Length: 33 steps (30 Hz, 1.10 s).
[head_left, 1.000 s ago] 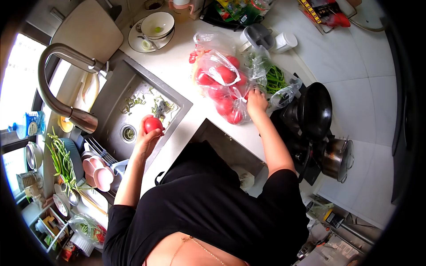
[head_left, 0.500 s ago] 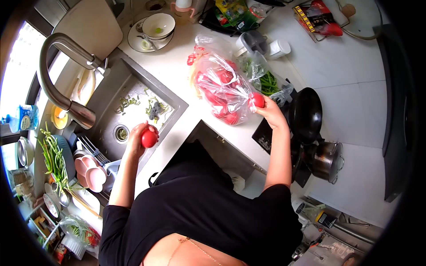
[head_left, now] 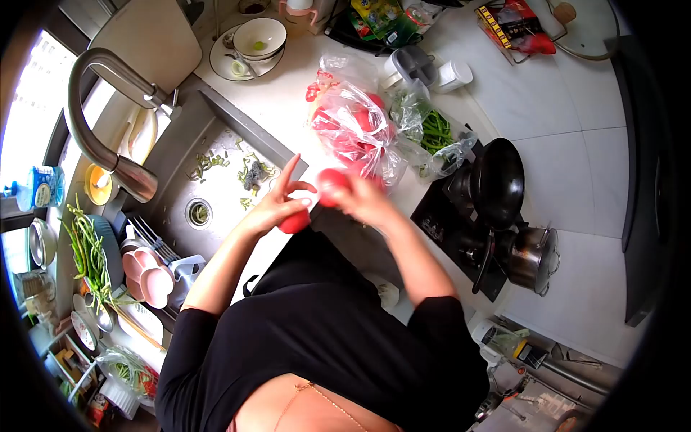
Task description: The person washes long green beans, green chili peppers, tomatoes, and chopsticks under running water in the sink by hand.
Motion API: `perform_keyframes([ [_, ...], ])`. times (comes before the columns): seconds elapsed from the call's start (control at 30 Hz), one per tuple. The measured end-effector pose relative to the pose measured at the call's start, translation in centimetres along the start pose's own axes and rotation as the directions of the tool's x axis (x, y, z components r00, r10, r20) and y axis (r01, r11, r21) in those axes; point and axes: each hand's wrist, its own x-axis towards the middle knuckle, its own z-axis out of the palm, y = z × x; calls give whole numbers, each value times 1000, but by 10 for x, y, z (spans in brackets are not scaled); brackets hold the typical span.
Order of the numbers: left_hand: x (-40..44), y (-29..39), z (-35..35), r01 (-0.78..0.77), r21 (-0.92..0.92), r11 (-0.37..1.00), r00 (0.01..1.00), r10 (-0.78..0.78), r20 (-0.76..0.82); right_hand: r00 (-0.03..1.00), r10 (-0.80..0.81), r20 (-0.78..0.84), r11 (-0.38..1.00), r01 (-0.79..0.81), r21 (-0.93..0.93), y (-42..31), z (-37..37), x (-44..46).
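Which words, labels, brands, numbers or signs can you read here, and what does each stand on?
None can be read with certainty.
Blue bottle: label print too small.
Red-and-black packet: yellow strip has dark characters, too blurred.
Green and yellow packets: print too blurred.
Yellow-and-black label, lower right: too small.

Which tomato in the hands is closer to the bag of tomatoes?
The tomato in the right hand. The left hand holds the other tomato, lower and farther from the bag.

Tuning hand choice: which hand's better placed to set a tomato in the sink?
Probably the left hand: it holds a tomato by the sink; the right hand is farther, nearer the tomato bag.
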Motion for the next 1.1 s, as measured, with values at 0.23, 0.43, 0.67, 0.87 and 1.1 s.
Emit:
perform_keyframes([
  [0.23, -24, -23, -14, 149, -463, 874, 971, -218, -98, 834, -251, -491, 968, 203, -148, 23, -43, 12],
  [0.43, -60, -56, -62, -48, -815, 577, 959, -202, -199, 951, 309, -14, 948, -309, -78, 115, -124, 52],
  [0.67, -98, -55, -106, -249, -832, 496, 891, -220, -398, 993, 100, 59, 721, -32, -693, 115, -69, 57],
  [0.87, -114, -53, -118, -376, -864, 334, 897, -102, -430, 977, 8, -211, 570, -178, -802, 154, -35, 50],
  [1.1, -118, -50, -124, -391, -851, 351, 895, -68, -440, 945, 272, -178, 955, -289, -71, 142, -117, 35],
])
